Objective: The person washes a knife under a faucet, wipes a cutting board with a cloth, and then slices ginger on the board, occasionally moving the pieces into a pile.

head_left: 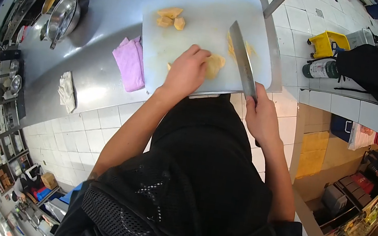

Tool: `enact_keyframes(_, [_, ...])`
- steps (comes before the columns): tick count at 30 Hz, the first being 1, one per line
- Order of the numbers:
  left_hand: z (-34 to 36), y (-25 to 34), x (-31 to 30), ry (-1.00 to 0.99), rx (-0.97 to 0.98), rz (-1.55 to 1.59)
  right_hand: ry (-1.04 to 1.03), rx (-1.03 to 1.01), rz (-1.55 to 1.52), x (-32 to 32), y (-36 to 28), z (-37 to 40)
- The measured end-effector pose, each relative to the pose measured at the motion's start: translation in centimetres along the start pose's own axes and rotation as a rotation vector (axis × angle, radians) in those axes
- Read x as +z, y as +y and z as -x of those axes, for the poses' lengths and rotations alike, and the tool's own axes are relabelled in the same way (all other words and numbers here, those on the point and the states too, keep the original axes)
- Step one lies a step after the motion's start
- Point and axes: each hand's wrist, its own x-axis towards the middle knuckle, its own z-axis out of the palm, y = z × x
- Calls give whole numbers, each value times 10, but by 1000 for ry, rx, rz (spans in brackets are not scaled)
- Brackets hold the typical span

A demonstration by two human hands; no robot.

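My right hand (262,113) is wrapped round the handle of a large knife (244,58), whose blade points away over the right part of a white cutting board (205,10). Thin yellowish peelings (232,46) lie beside and partly under the blade. On the board's near part, my left hand (188,70) has its fingers bent and touches a pale yellow piece of food (214,66); its grip is partly hidden. Several cut chunks (169,17) sit at the board's upper left. A small bit (169,66) shows left of my left hand.
A folded purple cloth (130,64) lies left of the board on the steel table (111,13). Farther left are a white cloth (67,92) and metal bowls (63,16). A metal post (279,2) stands at the board's far right corner. A yellow bucket (329,44) is on the right.
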Motion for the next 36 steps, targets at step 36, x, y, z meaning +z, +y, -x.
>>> enact_keyframes(36, [1,8,63,187,17,-323,-133,-434,421,8,-5,-61])
